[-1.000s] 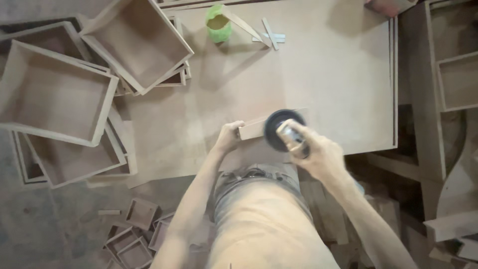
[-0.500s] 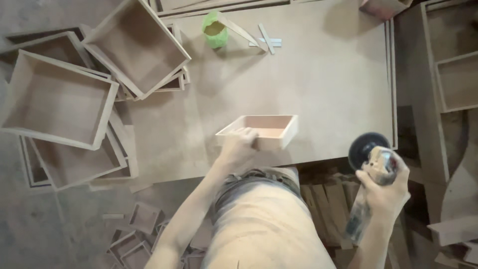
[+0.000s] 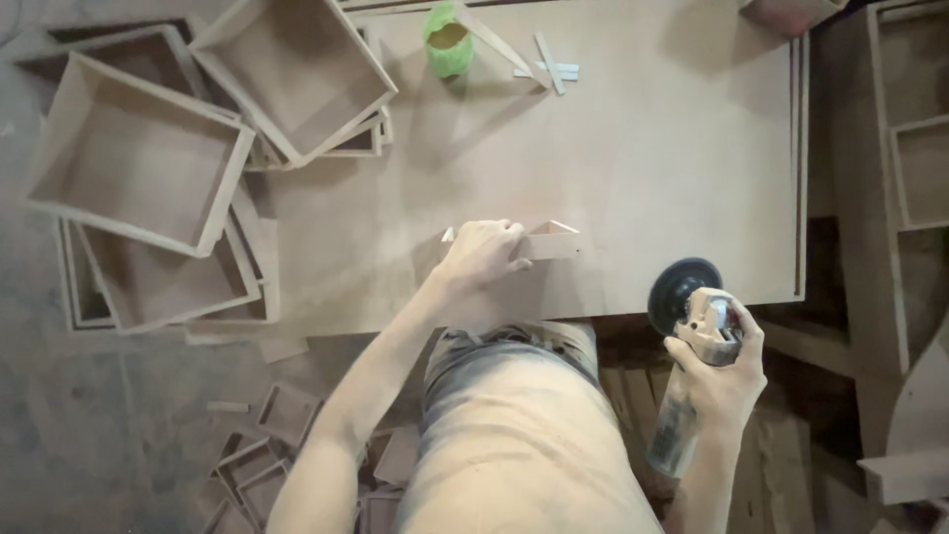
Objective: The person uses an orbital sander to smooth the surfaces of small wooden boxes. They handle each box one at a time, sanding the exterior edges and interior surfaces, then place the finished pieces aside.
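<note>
Several open wooden boxes [image 3: 138, 163] lie stacked at our far left, overlapping each other and the left edge of the worktop [image 3: 672, 168]; one more box [image 3: 294, 69] sits tilted on top of them near the back. Below these, on the floor [image 3: 89, 425], we see a heap of small frames [image 3: 262, 460]. Further along, at the back of the worktop, stands a green cup [image 3: 447, 40], with a few thin wood strips [image 3: 547, 67] just beside it.

Near the front edge, our left hand [image 3: 481, 255] rests on a small wooden box [image 3: 547, 240], fingers curled over its near side and gripping it; the box sits on the worktop, and only its right end shows past the hand. Our right hand [image 3: 720, 376] is off the worktop's front edge, well apart from the box, closed around the body of a grinder [image 3: 692, 341] whose dark round disc points up toward the worktop. Our torso fills the low middle of the view.

At the far right, wooden shelving [image 3: 914, 168] stands beside the worktop.
</note>
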